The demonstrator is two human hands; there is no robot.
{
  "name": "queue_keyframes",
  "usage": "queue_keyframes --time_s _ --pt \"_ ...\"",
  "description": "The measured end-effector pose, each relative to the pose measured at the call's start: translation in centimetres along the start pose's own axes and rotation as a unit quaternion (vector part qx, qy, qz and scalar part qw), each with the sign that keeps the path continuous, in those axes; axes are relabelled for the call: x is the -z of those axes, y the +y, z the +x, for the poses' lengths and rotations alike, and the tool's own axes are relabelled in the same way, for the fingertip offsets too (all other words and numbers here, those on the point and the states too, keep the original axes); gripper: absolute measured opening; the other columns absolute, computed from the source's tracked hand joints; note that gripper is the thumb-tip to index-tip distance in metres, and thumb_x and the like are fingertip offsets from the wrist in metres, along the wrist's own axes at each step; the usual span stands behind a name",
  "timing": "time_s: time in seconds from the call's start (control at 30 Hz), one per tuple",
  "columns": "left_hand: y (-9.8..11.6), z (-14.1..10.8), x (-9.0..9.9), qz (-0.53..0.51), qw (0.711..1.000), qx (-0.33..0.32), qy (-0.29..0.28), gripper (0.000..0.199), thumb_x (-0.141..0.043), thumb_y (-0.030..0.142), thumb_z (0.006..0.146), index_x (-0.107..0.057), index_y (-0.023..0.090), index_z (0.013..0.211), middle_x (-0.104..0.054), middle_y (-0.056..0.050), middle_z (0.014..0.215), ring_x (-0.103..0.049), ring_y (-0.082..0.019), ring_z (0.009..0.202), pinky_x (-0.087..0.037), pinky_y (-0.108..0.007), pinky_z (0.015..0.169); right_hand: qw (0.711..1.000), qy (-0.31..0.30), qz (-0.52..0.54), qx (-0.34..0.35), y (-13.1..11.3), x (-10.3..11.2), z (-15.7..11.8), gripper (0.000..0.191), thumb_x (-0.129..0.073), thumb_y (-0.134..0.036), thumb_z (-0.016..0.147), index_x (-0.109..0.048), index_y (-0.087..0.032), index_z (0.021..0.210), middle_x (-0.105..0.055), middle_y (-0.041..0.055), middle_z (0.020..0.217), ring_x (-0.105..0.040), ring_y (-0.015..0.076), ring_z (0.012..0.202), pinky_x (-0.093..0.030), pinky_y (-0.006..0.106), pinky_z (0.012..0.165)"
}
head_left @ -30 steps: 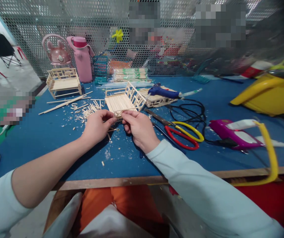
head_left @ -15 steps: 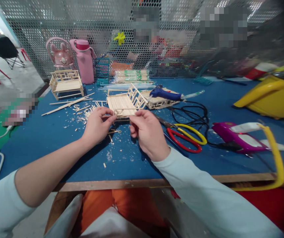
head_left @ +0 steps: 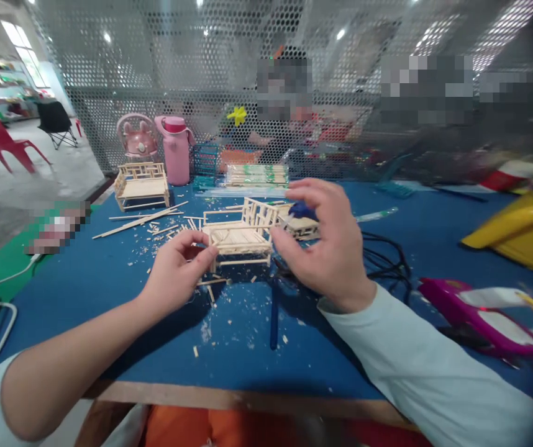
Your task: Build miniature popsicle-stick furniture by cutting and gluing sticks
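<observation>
A miniature bench of thin wooden sticks stands in front of me, with a flat slatted seat and a latticed back. My left hand pinches its left front corner between thumb and fingers. Beside the bench's right end, my right hand is raised with thumb and fingers apart, holding nothing visible. Behind that hand lies a blue glue gun, mostly covered by it, on another small stick piece. A clear glue stick pokes out to the right.
A similar stick bench stands back left, near a pink bottle. Loose sticks and chips litter the blue table. Black cable, a purple-and-white tool and a yellow container are at right. Perforated metal sheet closes the back.
My right hand has left the bench's front edge, moved up and right towards the glue gun, and opened. My left hand still grips the corner. The view has tilted up.
</observation>
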State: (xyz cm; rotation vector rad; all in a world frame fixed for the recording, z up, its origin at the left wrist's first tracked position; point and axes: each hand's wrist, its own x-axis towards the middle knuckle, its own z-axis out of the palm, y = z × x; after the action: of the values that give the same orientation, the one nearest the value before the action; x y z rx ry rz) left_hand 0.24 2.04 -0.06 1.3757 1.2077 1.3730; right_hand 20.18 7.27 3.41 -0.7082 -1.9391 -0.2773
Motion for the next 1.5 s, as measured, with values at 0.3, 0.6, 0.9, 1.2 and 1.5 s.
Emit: queue_keyframes --time_s 0.3,0.6,0.9,1.2,1.5 --pt "1.4 -2.5 -0.9 -0.046 0.999 0.021 0.02 0.015 -0.062 0.028 0.078 -0.055 0.016 0.081 -0.054 0.003 0.069 -0.049 -0.007 0.056 -0.041 -0.021 0.054 0.993 -0.015 -0.016 0.118 -3.4 0.5 -0.2 0.008 -0.064 -0.011 0.075 -0.061 -0.018 0.077 -0.062 0.0033 0.068 -0.053 0.0158 0.065 -0.044 0.032 0.061" --pt "1.7 -2.5 -0.6 -0.064 0.997 0.018 0.045 0.014 -0.063 0.028 0.074 -0.056 0.017 0.073 -0.052 0.003 0.067 -0.045 -0.008 0.057 -0.039 -0.02 0.052 0.996 -0.03 0.021 0.082 -2.1 2.3 3.3 0.009 -0.059 -0.018 0.08 -0.058 -0.022 0.088 -0.064 0.0038 0.082 -0.06 0.0189 0.079 -0.046 0.034 0.071" --pt "2.0 -2.4 -0.6 -0.071 0.997 0.023 0.032 0.013 -0.062 0.028 0.075 -0.055 0.018 0.073 -0.05 0.004 0.061 -0.045 -0.008 0.052 -0.038 -0.02 0.049 0.96 -0.221 0.032 0.169 -3.6 3.1 5.2 0.004 -0.059 -0.019 0.083 -0.062 -0.02 0.081 -0.064 0.0027 0.076 -0.058 0.0168 0.074 -0.043 0.032 0.069" --pt "2.1 -2.6 -0.7 -0.086 0.996 0.019 0.03 0.011 -0.062 0.026 0.075 -0.055 0.018 0.073 -0.052 0.004 0.06 -0.048 -0.008 0.052 -0.042 -0.02 0.049 0.95 -0.227 -0.006 0.214 -3.2 1.4 4.4 0.017 -0.053 -0.018 0.087 -0.067 -0.019 0.077 -0.058 0.002 0.067 -0.049 0.0152 0.066 -0.034 0.03 0.066" --pt "2.1 -2.5 -0.7 -0.07 0.996 0.017 0.048 0.011 -0.063 0.027 0.074 -0.056 0.019 0.07 -0.052 0.003 0.06 -0.046 -0.009 0.051 -0.04 -0.021 0.047 0.943 -0.198 -0.066 0.261 -3.1 0.6 4.1 0.024 -0.05 -0.022 0.09 -0.069 -0.021 0.075 -0.057 0.0007 0.064 -0.044 0.0137 0.064 -0.033 0.032 0.068"
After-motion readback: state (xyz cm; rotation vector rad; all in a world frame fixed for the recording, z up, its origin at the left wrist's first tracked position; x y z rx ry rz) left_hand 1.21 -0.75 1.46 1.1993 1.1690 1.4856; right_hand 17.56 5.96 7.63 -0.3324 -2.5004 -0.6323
